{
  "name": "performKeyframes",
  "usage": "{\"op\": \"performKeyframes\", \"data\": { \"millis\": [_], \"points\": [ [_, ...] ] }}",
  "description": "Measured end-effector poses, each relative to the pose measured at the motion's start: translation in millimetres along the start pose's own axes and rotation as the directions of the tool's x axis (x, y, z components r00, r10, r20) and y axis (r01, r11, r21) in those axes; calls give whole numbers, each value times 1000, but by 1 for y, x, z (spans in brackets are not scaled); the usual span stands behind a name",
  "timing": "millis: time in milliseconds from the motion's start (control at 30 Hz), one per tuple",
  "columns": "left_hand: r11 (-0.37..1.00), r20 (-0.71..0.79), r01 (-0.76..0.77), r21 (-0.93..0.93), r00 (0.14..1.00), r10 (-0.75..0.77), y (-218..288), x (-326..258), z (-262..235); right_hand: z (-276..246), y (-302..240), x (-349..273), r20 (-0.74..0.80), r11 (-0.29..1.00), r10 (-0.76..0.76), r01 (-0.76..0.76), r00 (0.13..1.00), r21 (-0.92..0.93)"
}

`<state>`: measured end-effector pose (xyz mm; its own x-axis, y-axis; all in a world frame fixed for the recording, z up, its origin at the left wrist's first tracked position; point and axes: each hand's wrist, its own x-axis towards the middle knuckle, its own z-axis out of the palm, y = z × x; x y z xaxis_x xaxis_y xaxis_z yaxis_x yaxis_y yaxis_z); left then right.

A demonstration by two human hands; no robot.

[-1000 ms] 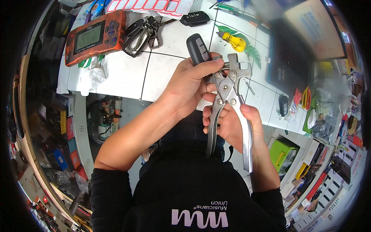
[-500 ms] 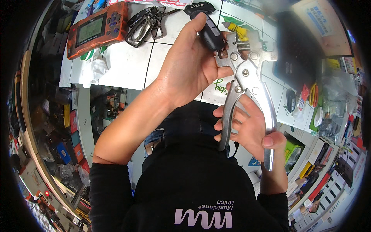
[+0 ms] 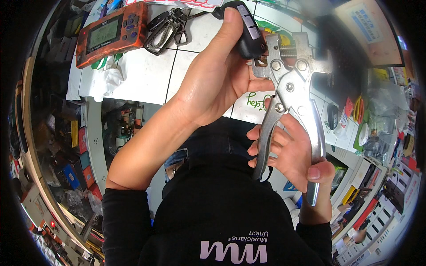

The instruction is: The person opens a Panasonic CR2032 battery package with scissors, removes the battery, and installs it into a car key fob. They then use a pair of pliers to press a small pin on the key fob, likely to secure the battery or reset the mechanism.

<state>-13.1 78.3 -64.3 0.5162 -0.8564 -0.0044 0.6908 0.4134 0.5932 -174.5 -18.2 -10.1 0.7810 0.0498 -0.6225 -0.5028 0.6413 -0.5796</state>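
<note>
My left hand [image 3: 213, 80] is closed on a black car key fob [image 3: 249, 33], its thumb along the edge. Silver buttons run down the fob's face. In my right hand [image 3: 288, 150] are metal plier-like pliers [image 3: 290, 86] with a block-shaped head and a threaded screw [image 3: 289, 51] across it. Their handles are spread, with my fingers round one and my thumb on the other. The pliers' head is right beside the fob's lower end; whether the two are joined there cannot be made out. Fingers of my left hand pass behind the head.
A worn orange handheld device [image 3: 111, 35] with a screen lies at the back left of the white tiled table [image 3: 137, 82]. Beside it are black keys with a braided strap [image 3: 164, 35]. Another black fob [image 3: 332, 116] lies at the right, near a dark screen device [image 3: 344, 66].
The pliers have moved a little to the right and toward me with my right hand. In my left hand the fob has tilted more upright and shifted right, showing more of its buttons.
</note>
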Motion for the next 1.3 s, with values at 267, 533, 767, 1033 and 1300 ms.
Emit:
{"op": "performKeyframes", "data": {
  "millis": [267,533,767,1033,1300],
  "points": [
    [1000,2,-18,18,1000,18,-3,0,0,0,3,-1,-45,999,-45,45,998,8],
    [999,1,-28,27,1000,28,-5,0,1,-2,4,-2,-25,996,-67,68,997,49],
    [999,0,-32,33,999,32,-6,1,4,0,4,-2,-27,996,-72,74,997,46],
    [998,-2,-37,48,999,38,-5,1,5,2,4,-2,-55,997,-79,80,995,21],
    [996,0,-26,85,1000,26,0,-4,7,5,3,-3,-82,996,-86,88,993,18]
  ]
}}
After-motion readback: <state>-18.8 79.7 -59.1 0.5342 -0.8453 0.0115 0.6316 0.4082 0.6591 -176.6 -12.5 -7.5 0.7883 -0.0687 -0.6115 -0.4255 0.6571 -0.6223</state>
